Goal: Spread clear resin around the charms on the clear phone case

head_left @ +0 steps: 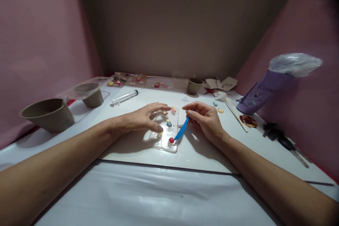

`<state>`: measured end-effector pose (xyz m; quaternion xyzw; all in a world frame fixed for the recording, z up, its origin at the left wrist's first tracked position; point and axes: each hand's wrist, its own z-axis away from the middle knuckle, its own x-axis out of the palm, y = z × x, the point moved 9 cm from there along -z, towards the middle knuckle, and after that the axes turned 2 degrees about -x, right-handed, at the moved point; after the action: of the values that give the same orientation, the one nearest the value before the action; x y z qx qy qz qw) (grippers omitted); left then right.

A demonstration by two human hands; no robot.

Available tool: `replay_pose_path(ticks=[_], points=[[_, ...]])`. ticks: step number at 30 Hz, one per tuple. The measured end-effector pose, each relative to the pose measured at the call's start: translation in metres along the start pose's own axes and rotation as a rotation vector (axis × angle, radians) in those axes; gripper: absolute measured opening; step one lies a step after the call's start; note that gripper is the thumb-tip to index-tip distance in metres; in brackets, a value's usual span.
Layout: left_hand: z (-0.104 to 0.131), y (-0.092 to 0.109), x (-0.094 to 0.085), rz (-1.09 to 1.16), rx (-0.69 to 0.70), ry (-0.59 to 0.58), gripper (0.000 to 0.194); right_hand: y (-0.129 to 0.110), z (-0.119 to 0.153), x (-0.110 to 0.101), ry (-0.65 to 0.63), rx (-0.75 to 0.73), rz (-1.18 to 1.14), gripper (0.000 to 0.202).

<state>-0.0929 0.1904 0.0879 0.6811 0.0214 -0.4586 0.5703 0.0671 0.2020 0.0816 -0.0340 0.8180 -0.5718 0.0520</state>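
Observation:
A transparent, glossy slab that looks like a phone case (165, 147) lies on the white board between my hands. Small charms are on it: a round red one (171, 140) at the near end, a blue-and-yellow one (169, 123) in the middle, and a pink one (174, 109) at the far end. My left hand (143, 118) arches over its left side, thumb and fingers apart, with the thumb tip close to a pale yellow piece. Pinched in my right hand (203, 116) is a blue plastic knife (182, 130), its tip right beside the red charm.
Two grey-brown pots (49, 114) stand at left, and a smaller pot (195, 86) at the back. A syringe (125, 97) lies behind my left hand. To the right are a wooden stick (236, 113), a purple container (265, 90) and a dark-handled tool (287, 144).

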Motion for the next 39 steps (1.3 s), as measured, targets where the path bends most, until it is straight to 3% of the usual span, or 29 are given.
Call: replay_pose_path(ticks=[6,24,39], points=[[0.002,0.001,-0.002,0.133,0.036,0.038,0.066,-0.002,0.000,-0.002,0.029,-0.017,-0.006,0.011],[0.003,0.004,-0.001,0.185,0.004,0.046,0.058,-0.003,-0.001,-0.006,0.069,-0.024,-0.001,0.010],[0.004,-0.001,0.000,0.247,-0.006,0.060,0.053,-0.007,-0.001,-0.013,0.134,-0.120,0.126,0.012]])
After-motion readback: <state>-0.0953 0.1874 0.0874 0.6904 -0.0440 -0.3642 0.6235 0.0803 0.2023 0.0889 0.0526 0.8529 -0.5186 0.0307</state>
